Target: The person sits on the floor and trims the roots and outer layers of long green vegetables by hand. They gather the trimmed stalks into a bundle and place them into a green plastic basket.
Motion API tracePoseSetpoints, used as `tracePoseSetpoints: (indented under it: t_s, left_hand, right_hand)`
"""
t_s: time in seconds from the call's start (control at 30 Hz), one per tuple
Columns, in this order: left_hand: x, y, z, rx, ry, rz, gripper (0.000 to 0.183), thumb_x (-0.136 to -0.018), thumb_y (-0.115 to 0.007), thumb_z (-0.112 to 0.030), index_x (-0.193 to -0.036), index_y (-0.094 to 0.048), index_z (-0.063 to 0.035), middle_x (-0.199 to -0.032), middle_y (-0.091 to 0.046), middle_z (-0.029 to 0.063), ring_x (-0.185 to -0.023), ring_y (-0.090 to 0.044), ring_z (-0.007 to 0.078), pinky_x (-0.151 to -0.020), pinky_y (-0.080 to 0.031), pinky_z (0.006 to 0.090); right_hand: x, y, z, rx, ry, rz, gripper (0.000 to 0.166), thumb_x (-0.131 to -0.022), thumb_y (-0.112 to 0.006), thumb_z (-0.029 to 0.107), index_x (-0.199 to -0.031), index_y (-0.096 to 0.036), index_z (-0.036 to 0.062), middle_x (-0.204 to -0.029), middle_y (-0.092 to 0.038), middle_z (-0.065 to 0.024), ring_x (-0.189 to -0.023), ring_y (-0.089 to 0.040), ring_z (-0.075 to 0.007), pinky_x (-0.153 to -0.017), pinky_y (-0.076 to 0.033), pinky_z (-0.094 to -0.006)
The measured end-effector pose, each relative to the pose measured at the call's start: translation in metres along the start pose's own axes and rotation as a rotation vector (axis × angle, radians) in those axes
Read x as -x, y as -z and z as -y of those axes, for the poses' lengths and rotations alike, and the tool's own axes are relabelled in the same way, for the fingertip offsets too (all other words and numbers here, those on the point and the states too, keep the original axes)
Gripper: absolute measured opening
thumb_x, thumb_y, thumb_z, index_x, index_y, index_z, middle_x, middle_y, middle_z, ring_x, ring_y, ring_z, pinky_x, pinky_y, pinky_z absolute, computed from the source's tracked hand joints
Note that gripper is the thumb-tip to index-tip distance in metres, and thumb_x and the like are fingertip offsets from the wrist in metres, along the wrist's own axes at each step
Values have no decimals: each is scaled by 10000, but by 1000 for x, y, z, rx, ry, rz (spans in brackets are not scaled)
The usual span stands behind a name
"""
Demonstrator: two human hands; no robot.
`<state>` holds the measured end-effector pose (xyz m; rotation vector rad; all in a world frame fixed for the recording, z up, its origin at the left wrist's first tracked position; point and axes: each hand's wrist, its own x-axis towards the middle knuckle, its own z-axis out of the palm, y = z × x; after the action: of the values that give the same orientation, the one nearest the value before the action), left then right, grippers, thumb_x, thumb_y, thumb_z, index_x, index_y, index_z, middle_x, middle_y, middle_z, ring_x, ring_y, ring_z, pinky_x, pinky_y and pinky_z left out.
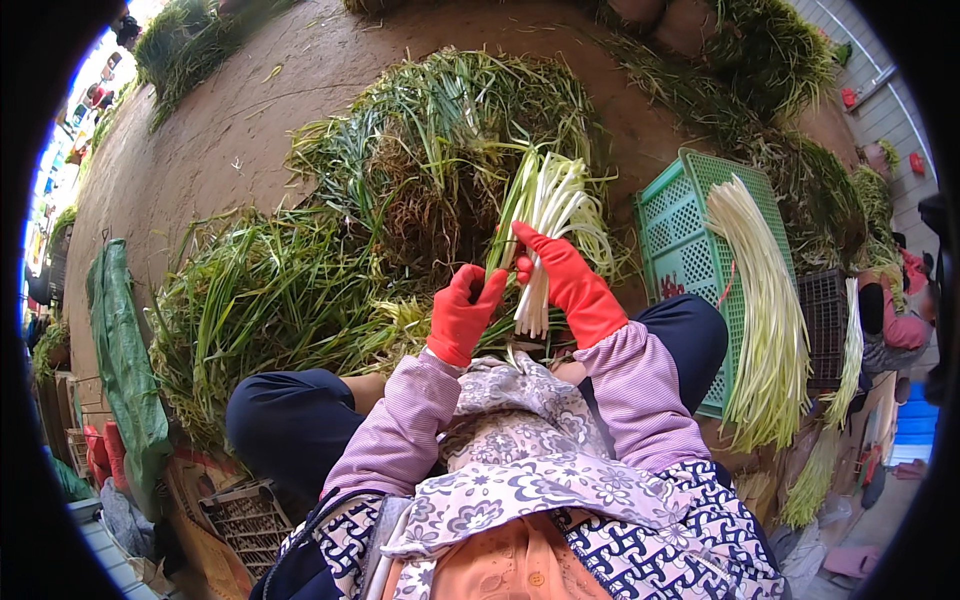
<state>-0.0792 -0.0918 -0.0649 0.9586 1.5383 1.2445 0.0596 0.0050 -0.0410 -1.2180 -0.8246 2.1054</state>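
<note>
My right hand (576, 289), in a red rubber glove, grips a bunch of pale leafy stalks (553, 210) that look like blanched chives. Their white cut-looking ends point down towards my lap and the leaves fan out above. Beside the bunch, my left hand (461, 315), also gloved in red, pinches the lower end of a few greener stalks (510, 221) between thumb and fingers. Just beyond my hands stands a heap of unsorted green plants (450, 142) with brown roots facing me. More loose green leaves (262, 285) lie to the left.
On my right, a green plastic crate (675, 217) carries a long sheaf of pale stalks (761, 322). A dark crate (821, 330) and another person (900, 322) are farther right. Green sheeting (127, 360) lies left, near a slatted crate (247, 517). More plant heaps (772, 67) line the floor.
</note>
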Motion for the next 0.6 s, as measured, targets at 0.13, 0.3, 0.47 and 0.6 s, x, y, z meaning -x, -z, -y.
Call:
tracePoseSetpoints:
  t_s: [0.13, 0.3, 0.47, 0.6]
  left_hand:
    - [-14, -2, 6, 235, -106, 10, 199, -853, -691, -195, -909, -610, -22, -736, -608, 3, -639, -511, 36, -570, -429, 202]
    - [-24, 2, 18, 78, -97, -272, 197, -854, -673, -191, -873, -574, -22, -705, -593, 2, -612, -518, 65, -553, -439, 229]
    - [-31, 25, 19, 116, -38, -349, 153, -848, -619, -132, -896, -538, -12, -693, -604, 41, -596, -582, 115, -522, -483, 264]
    - [-26, 32, 9, 759, 506, 340, 465, -911, -520, -427, -1084, -538, 4, -904, -638, 78, -653, -637, 168, -545, -514, 241]
  right_hand:
    - [5, -10, -5, 267, 86, -28, 288, -883, -643, 322, -795, -646, 49, -630, -579, -23, -507, -531, -116, -452, -447, -257]
    - [5, -10, 0, 278, 195, -106, 257, -889, -638, 268, -971, -679, 28, -621, -543, 1, -488, -501, -92, -454, -458, -257]
    - [9, 5, 24, 286, 381, -50, 261, -926, -583, 245, -999, -654, 5, -638, -518, 14, -491, -500, -70, -455, -427, -223]
    - [20, -3, 26, 267, 304, 174, 270, -934, -566, 249, -1033, -633, 7, -708, -588, -16, -509, -508, -67, -459, -421, -214]
